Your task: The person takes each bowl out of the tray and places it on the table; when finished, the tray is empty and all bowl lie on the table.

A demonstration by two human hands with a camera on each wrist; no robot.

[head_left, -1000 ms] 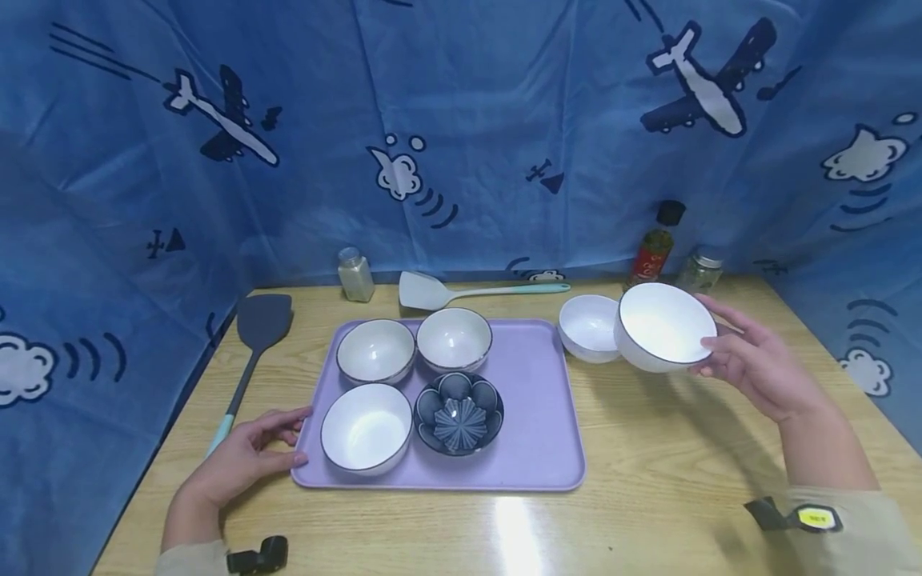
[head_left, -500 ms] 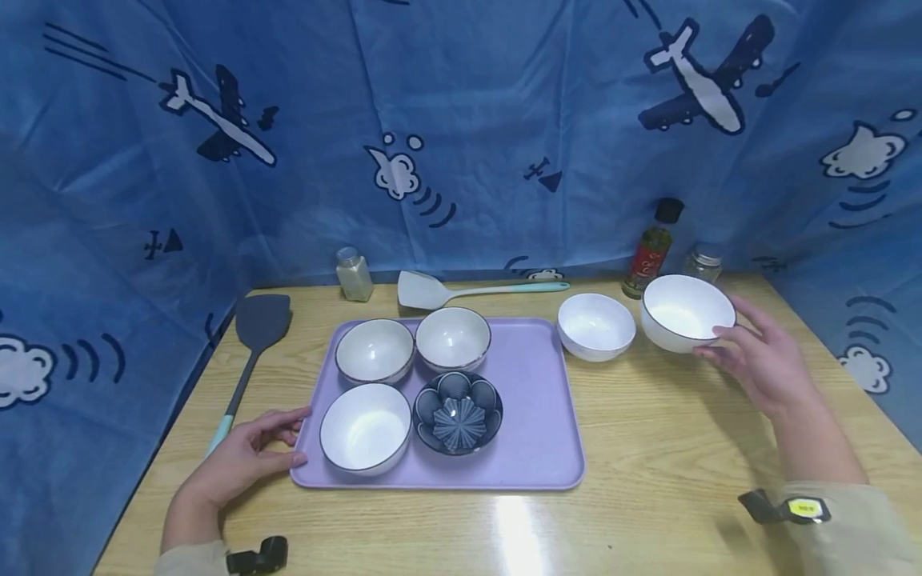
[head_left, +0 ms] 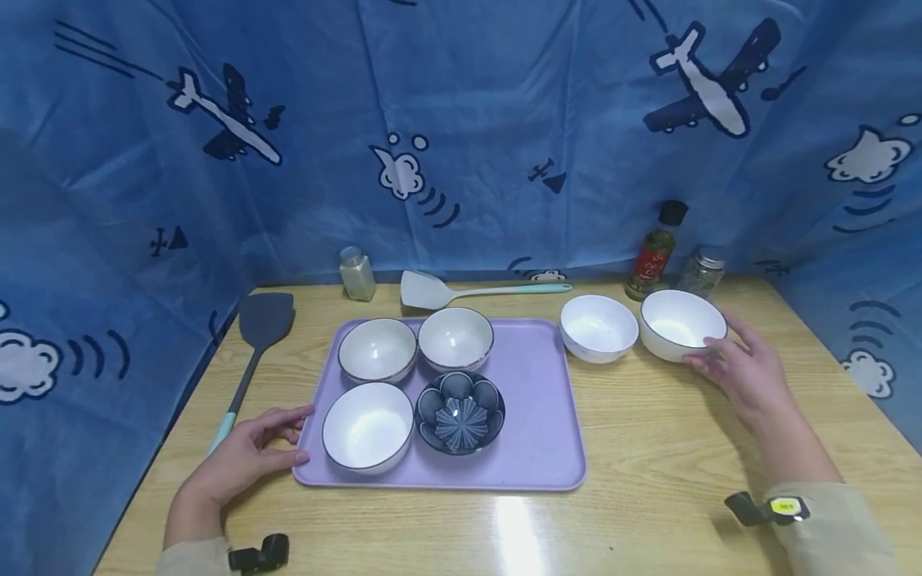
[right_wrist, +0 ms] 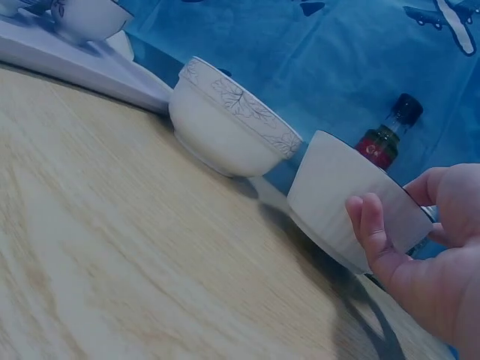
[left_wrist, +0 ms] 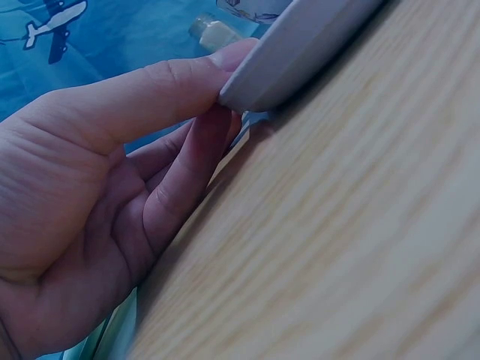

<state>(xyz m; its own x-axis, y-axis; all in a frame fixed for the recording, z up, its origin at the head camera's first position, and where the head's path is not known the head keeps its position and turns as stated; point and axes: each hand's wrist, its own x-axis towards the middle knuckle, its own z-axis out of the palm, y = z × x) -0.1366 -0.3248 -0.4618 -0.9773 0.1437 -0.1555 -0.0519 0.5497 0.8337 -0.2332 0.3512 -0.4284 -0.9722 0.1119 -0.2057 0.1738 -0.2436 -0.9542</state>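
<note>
While the dishes sit spread over the wooden table [head_left: 648, 448], these lines run from frame left to frame right.

Grey spatula [head_left: 254, 344]: lies at left centre, off the tray, handle toward the near edge.

Left hand [head_left: 241, 456]: lower left; thumb and fingers pinch the near-left corner of the lilac tray [head_left: 536, 416], the thumb on the rim, as a second ago (the wrist view shows the fingers tucked under the edge).

On the tray: two pale bowls at the back, a white dark-rimmed bowl [head_left: 367, 426] front left, and a dark flower-patterned bowl [head_left: 459, 412] beside it.

White spatula [head_left: 461, 293]: behind the tray, near the curtain, with a small shaker [head_left: 357, 274] to its left.

Patterned-rim bowl [head_left: 599, 326]: right of the tray, on the wood.

White bowl [head_left: 682, 324]: centre right, now resting on the table just right of the patterned-rim bowl; a second ago it was tilted in the air.

Right hand [head_left: 745, 372]: right of centre, fingers relaxed and opening, fingertips close to the white bowl's near side; I cannot tell if they touch it.

Meaning: the set-down looks finished and the hand free.

Bottle [head_left: 654, 254] and jar [head_left: 700, 272]: upper right, behind the white bowl.
</note>
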